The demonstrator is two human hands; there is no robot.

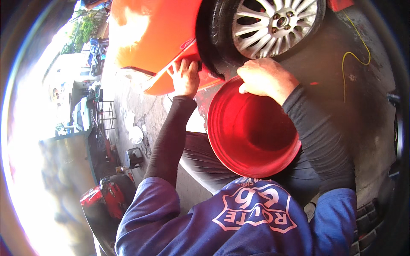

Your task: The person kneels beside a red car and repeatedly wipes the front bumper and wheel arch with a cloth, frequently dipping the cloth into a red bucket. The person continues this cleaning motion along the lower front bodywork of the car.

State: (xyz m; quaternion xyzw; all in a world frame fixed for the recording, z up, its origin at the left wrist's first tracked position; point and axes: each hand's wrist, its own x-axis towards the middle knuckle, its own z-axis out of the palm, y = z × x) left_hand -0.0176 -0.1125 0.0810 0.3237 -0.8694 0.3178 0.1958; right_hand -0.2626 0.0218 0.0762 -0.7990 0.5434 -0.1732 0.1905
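One round red basin [255, 132] sits just below the fingers of the right hand [265, 81], its open side tipped toward the wearer, over the dark-trousered legs [207, 158]. Those fingers close over its far rim with the thumb laid inside, a hold that probably keeps it from rolling or sliding while it leans near the lap; whether the legs bear its weight I cannot tell. Up and to the left of that grip, the fingers of the left hand [184, 77] bend at the edge of an orange-red car panel [171, 25], perhaps as a brace; whether they pinch anything there is hidden. Just beyond the right fingers stands a silver-spoked wheel [279, 21], and well to their right a yellow cord [356, 59] curls on the floor [371, 111].
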